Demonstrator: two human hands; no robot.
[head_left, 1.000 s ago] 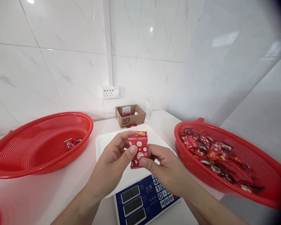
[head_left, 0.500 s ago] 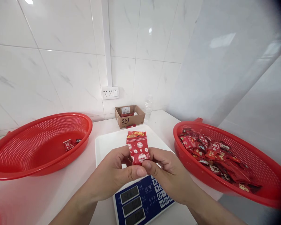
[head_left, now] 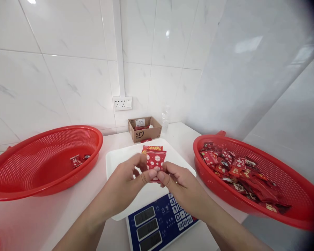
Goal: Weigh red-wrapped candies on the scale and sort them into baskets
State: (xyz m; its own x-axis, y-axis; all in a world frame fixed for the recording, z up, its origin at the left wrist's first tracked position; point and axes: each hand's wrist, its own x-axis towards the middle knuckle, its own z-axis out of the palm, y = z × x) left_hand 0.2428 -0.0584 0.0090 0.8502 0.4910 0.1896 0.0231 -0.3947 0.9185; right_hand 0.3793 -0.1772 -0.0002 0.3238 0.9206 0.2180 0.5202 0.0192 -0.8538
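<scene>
Both of my hands pinch a small red packet with white round marks (head_left: 155, 161) above the white tray of a scale (head_left: 114, 164). My left hand (head_left: 125, 186) grips its lower left edge with thumb and forefinger. My right hand (head_left: 178, 186) grips its lower right edge. A second red packet with a yellow band (head_left: 150, 148) shows just behind the first, over the tray. The scale's blue panel (head_left: 159, 223) with three displays and a keypad lies below my hands.
A red mesh basket (head_left: 290, 209) at the right holds several red packets. A red mesh basket (head_left: 21, 188) at the left holds two small packets (head_left: 77, 161). A small cardboard box (head_left: 145, 129), a clear bottle (head_left: 166, 118) and a wall socket (head_left: 122, 103) are at the back.
My hands have moved slightly down and nearer the tray with the packet, and my fingers have shifted to pinch its lower edge. The baskets have not moved.
</scene>
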